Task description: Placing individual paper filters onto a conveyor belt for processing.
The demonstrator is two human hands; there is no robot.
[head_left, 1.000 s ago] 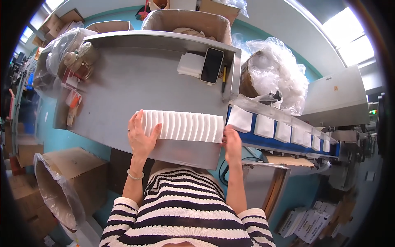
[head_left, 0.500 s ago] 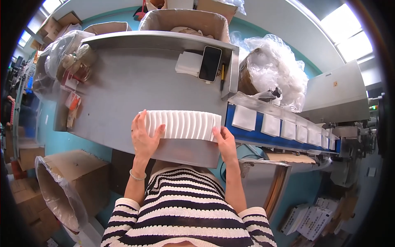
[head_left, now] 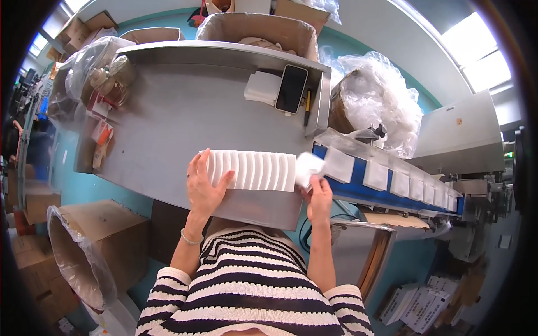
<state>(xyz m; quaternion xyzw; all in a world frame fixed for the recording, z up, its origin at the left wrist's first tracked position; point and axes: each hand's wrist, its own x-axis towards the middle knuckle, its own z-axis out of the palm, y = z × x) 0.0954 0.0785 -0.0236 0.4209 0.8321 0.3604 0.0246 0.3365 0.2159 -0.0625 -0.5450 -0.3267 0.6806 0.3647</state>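
A row of white folded squares that look like napkins (head_left: 255,171) stands packed face to face along the near edge of the metal table. My left hand (head_left: 203,182) is closed round the row's left end, thumb on the near side and fingers on the far side. Just off the row's right end, my right hand (head_left: 318,197) pinches a single white napkin (head_left: 308,163), tilted and slightly blurred. Beside it runs a blue conveyor belt (head_left: 359,175), carrying several more white napkins (head_left: 339,164) in a line toward the right.
On the metal table (head_left: 174,112) lie a phone (head_left: 291,88), a yellow pen (head_left: 307,106) and a few white squares (head_left: 261,87). A raised rim edges its far side. Cardboard boxes (head_left: 258,33) stand behind, and a plastic-lined carton (head_left: 106,241) sits on the floor at left.
My right hand has left the row's right end, moved right, and now holds a separate napkin. My left hand stays at the row's left end. The whole view has shifted slightly.
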